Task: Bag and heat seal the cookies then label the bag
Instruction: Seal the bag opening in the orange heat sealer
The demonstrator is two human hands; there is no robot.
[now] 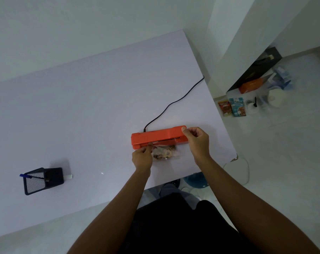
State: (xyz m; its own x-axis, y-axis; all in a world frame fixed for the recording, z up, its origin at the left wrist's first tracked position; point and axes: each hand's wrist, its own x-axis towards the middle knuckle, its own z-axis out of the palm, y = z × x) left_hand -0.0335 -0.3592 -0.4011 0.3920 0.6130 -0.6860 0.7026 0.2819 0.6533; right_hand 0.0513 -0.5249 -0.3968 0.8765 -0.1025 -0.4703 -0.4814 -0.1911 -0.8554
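An orange heat sealer (155,136) lies on the white table (82,110), its black cord (173,105) running off to the far right edge. A clear bag of cookies (164,153) lies just in front of it, its open top tucked into the sealer's slot. My left hand (142,157) pinches the bag's left top corner at the slot. My right hand (196,142) grips the right end of the sealer, thumb on its lid.
A black mesh pen holder (42,180) with a blue pen stands at the left, a small white object (69,176) beside it. The table's right edge is close to the sealer. Boxes, packets and containers (254,99) sit on the floor at the right.
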